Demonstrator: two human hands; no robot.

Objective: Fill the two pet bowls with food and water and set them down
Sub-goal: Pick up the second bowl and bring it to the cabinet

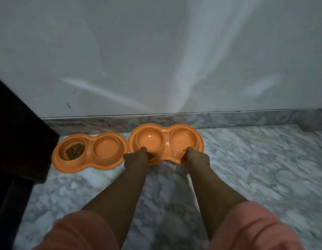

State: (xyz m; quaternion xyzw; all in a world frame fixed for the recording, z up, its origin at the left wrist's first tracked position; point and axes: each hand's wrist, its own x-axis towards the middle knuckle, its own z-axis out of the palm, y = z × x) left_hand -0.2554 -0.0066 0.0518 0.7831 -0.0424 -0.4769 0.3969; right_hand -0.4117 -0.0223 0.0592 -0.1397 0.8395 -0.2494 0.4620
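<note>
Two orange double pet bowls are by the wall on the marble floor. The left double bowl lies flat; its left cup holds brown kibble, and its right cup looks free of kibble. The right double bowl is tilted toward me, near edge raised, and both its cups show no kibble. My left hand grips its near rim under the left cup. My right hand grips the near rim under the right cup. Whether any cup holds water cannot be told.
A white wall with a marble skirting runs right behind the bowls. A dark piece of furniture stands at the left, close to the left double bowl. Marble floor stretches to the right and toward me.
</note>
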